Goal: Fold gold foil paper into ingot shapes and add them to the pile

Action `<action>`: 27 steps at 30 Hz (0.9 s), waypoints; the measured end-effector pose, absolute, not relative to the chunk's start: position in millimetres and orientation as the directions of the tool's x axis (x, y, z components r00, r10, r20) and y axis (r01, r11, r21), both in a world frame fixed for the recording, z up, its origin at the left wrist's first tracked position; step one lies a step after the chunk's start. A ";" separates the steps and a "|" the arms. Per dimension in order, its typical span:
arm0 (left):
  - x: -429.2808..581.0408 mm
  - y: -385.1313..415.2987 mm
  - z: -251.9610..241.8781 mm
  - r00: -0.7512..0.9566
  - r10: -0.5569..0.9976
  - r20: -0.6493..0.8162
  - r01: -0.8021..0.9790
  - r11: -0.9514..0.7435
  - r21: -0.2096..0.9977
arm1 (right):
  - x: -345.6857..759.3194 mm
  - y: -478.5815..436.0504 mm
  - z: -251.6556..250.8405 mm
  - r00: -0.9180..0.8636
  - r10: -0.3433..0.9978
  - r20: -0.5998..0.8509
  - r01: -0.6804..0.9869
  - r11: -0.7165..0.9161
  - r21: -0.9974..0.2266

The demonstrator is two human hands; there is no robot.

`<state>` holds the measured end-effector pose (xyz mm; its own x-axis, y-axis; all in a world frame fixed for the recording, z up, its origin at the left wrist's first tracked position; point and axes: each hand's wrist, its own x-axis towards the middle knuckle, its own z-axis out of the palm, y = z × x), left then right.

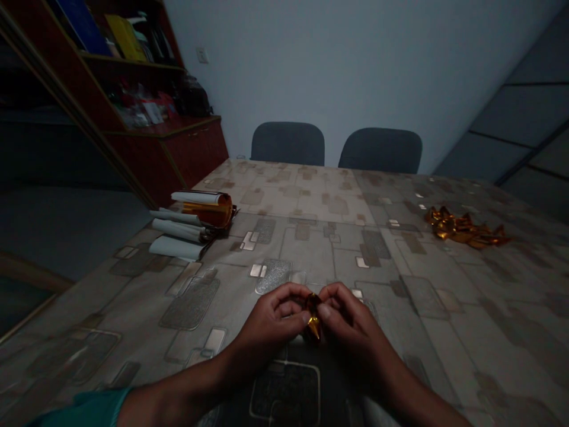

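Between my two hands, over the near middle of the table, is a small piece of folded gold foil paper [314,325]. My left hand [280,314] pinches it from the left with thumb and fingers. From the right, my right hand [347,314] grips the same piece, its thumb pressed on the foil. Part of the foil is covered by my fingers. A group of folded gold foil pieces [464,228] lies at the right of the table. On the left lies a stack of curled foil paper sheets [178,246], pale on one side and gold on the other.
A patterned cloth covers the table [293,243]. Beyond its far edge stand two grey chairs [288,142] against a pale wall. A reddish wooden cabinet [195,151] with filled shelves stands at the back left.
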<state>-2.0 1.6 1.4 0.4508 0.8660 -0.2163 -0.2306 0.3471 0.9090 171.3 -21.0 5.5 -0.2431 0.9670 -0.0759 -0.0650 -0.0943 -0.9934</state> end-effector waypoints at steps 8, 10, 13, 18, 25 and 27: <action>-2.9 4.8 3.5 0.460 0.849 -0.259 -0.284 0.417 0.863 | 180.8 -20.2 14.1 -0.338 0.937 -0.086 -0.126 -0.136 -0.983; -4.7 5.7 6.8 0.472 0.835 -0.283 -0.258 0.437 0.861 | 184.0 -20.2 18.3 -0.370 0.924 -0.099 -0.103 -0.147 -0.984; -7.4 6.2 9.7 0.506 0.800 -0.321 -0.218 0.479 0.850 | 190.0 -19.1 22.3 -0.397 0.914 -0.079 -0.003 -0.087 -0.996; -10.0 5.8 6.4 0.575 0.751 -0.325 -0.207 0.518 0.830 | 193.9 -17.1 20.0 -0.464 0.885 -0.037 0.074 -0.003 -0.997; -10.6 5.9 2.6 0.573 0.724 -0.384 -0.187 0.572 0.799 | 192.2 -15.9 17.6 -0.433 0.900 -0.040 0.116 0.011 -0.993; -10.6 6.2 2.0 0.596 0.706 -0.383 -0.211 0.598 0.773 | 191.2 -16.1 15.7 -0.414 0.909 -0.044 0.104 -0.001 -0.995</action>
<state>-10.6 6.2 2.0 0.5958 0.7057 -0.3834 -0.2113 0.5982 0.7730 191.2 -16.1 15.7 -0.4142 0.9091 -0.0443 0.1035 -0.0013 -0.9946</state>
